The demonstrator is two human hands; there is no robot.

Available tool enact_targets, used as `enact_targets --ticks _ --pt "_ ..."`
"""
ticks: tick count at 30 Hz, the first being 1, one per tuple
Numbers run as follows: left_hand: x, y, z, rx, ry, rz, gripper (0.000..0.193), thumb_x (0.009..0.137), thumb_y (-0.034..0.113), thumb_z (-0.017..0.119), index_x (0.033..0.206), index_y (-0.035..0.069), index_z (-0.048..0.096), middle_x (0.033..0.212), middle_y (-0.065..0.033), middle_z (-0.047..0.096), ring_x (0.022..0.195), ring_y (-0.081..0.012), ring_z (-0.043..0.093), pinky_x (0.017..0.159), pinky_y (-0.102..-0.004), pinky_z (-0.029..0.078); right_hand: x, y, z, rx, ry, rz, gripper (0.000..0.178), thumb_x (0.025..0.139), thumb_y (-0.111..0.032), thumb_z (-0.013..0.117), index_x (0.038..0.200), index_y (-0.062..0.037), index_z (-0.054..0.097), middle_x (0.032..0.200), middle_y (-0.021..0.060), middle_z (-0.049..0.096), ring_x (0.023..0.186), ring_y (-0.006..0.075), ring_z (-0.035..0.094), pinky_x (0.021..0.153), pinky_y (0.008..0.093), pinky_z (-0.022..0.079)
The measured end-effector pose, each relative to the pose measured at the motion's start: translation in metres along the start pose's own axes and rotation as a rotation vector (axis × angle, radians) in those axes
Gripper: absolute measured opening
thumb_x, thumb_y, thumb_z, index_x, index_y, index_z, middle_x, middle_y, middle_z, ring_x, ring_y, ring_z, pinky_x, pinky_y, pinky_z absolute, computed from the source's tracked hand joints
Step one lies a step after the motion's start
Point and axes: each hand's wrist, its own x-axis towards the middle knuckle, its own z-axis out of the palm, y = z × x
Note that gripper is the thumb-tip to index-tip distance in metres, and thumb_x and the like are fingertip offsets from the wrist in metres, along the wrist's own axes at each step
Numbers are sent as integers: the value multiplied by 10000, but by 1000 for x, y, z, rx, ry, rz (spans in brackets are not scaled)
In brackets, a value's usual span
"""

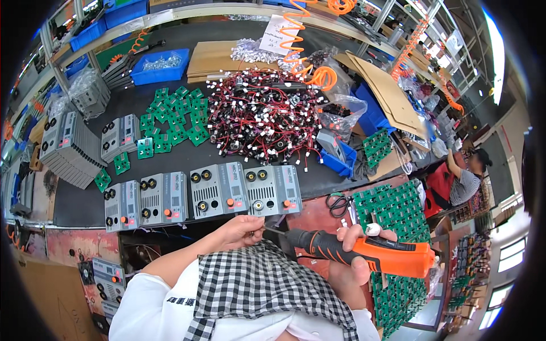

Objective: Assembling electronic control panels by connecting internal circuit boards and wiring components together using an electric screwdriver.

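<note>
My right hand [348, 277] is wrapped round an orange and black cordless screwdriver [398, 256], held level with its bit [275, 230] pointing left. A small white rounded piece [373, 229] shows among the right fingers. My left hand [242, 232] is closed in a pinch at the bit's tip; whatever the fingertips hold is too small to make out. Just beyond the left hand stands a grey panel [272, 190] with black and brass round fittings and an orange knob. It is the rightmost of several similar panels [216, 187] in a row along the bench's front edge.
Behind the panels lie a heap of red-and-black wired parts [264, 116] and loose green circuit boards [165, 122]. Stacked grey panels [68, 153] stand left. Black-handled scissors [338, 204] and a board array [392, 216] lie right. A coiled orange hose [324, 78] hangs above. Another person [463, 182] sits far right.
</note>
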Motion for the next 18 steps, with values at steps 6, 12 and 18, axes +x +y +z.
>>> enact_targets --ticks 6,12,18 --pt "13 18 -23 19 8 -84 220 884 214 487 839 10 558 704 -47 534 564 -100 443 474 -183 363 6 22 17 -183 -6 62 612 607 -225 709 1105 -170 358 918 -4 472 637 139 492 623 328 413" --pt "52 100 -51 274 188 -140 379 896 351 433 860 -1 568 651 -13 519 532 -98 461 441 -227 369 20 26 22 -277 91 -48 624 619 -159 679 1154 -110 363 995 34 464 681 167 480 683 336 421" --pt "130 259 -104 1508 622 792 224 689 218 666 894 132 635 684 -67 607 589 -202 578 516 -324 444 13 32 20 -434 184 -89 592 637 -141 631 1165 -97 365 1005 55 454 696 168 481 687 332 428"
